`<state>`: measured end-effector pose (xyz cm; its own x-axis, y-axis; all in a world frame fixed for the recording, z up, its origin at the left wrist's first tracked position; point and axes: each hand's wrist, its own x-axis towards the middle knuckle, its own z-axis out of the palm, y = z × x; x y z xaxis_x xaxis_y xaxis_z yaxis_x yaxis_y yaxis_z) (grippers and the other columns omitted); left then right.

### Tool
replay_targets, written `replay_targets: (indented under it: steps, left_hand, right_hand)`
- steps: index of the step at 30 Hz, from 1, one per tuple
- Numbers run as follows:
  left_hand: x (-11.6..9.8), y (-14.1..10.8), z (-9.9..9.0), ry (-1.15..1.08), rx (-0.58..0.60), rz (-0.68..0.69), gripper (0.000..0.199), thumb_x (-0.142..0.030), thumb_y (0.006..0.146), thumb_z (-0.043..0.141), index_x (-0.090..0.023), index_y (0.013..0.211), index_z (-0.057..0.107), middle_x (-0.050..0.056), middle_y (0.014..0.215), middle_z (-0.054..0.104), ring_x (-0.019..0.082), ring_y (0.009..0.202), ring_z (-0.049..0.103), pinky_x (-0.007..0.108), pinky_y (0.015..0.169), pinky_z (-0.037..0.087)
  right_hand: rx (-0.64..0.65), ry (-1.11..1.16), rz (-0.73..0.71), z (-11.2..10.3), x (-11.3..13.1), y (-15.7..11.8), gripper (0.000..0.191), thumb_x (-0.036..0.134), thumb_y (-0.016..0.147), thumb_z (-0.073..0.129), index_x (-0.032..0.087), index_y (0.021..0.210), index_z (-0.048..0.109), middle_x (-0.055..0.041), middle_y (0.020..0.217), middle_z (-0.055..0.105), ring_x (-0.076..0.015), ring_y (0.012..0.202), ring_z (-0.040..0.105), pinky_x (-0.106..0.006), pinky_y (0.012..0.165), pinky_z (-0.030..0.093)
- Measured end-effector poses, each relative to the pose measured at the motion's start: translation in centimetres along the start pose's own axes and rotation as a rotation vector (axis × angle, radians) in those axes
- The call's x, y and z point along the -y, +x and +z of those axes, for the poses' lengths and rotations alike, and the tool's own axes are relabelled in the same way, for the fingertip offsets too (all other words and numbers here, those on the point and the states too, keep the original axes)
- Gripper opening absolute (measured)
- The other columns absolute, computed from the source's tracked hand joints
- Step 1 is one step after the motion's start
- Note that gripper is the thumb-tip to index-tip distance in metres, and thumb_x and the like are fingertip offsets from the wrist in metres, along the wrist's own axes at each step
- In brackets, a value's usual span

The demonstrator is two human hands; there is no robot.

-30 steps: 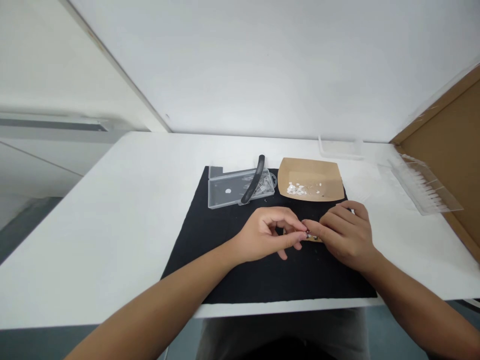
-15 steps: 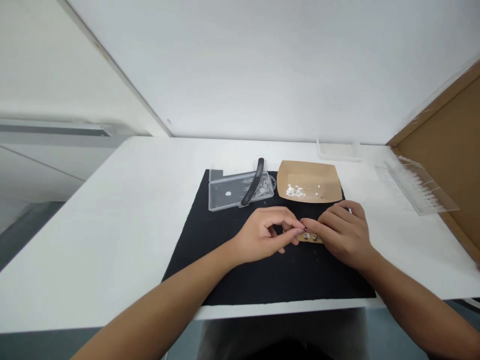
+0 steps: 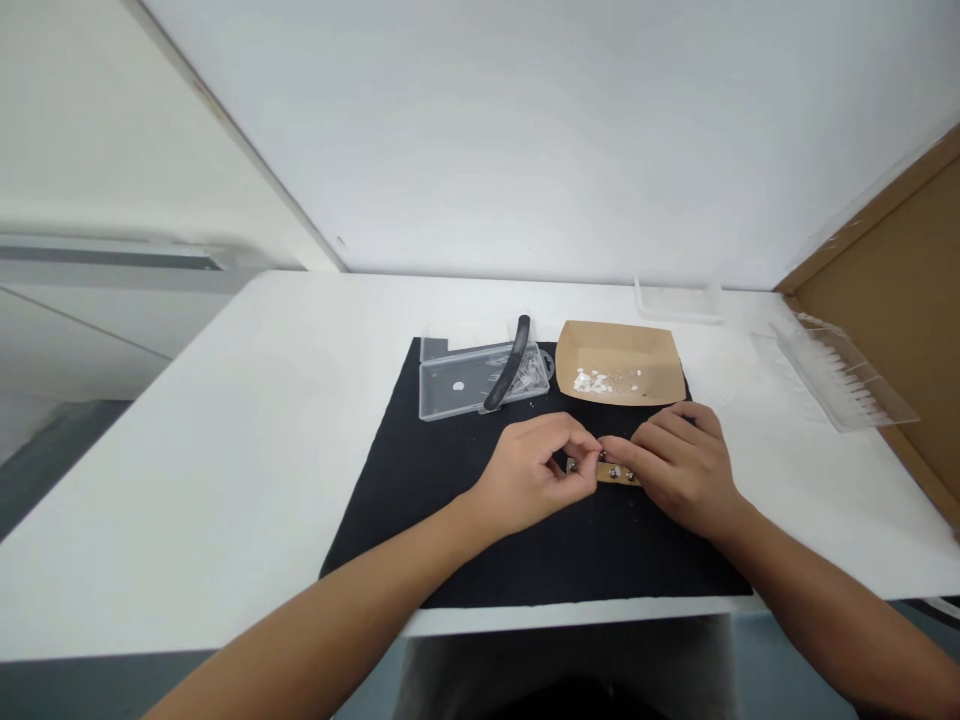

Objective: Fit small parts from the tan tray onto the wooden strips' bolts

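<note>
A narrow brown strip with several small shiny metal pieces on it lies on the black mat between my hands. My left hand is closed in a pinch above the strip's left part; whatever is between thumb and fingertip is too small to make out. From the other side, my right hand has its fingers curled over the strip's right end, covering it. One right finger stretches left until its tip nearly meets my left fingertips, beside a small dark, shiny piece.
Behind my hands stand an open clear plastic case with small clear bits, a black curved handle lying across it, and a cardboard tray holding white flakes. Clear plastic packs lie at right, beside a cardboard wall.
My left fingertips have drawn slightly left and up, tightening into a rounder pinch. More of the strip now shows under my left hand. My right hand has shifted slightly left.
</note>
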<state>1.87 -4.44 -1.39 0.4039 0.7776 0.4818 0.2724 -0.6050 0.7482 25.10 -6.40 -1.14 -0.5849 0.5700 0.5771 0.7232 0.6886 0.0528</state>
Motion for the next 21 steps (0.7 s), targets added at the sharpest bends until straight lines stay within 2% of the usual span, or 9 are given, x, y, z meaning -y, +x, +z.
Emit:
replay_targets:
  steps: [11,21]
  left_hand:
    - [0.03,-0.45,0.67,0.032,-0.006,-0.098,0.008,-0.014,0.089,0.064,-0.018,0.082,0.067,0.002,0.080,0.069,0.011,0.069,0.065,0.015,0.053,0.052]
    - [-0.21,-0.52,0.98,-0.027,-0.014,-0.263,0.005,-0.013,0.080,0.065,-0.017,0.076,0.066,0.002,0.074,0.070,0.011,0.064,0.064,0.015,0.049,0.046]
  right_hand:
    - [0.009,-0.002,0.011,0.18,0.15,-0.04,0.023,0.013,0.103,0.061,0.028,0.116,0.071,0.0020,0.077,0.068,-0.0169,0.078,0.057,-0.038,0.091,0.037]
    - [-0.024,0.123,0.046,0.98,0.44,0.16,0.021,0.010,0.104,0.060,0.026,0.109,0.073,0.0024,0.074,0.065,-0.0156,0.074,0.055,-0.037,0.088,0.037]
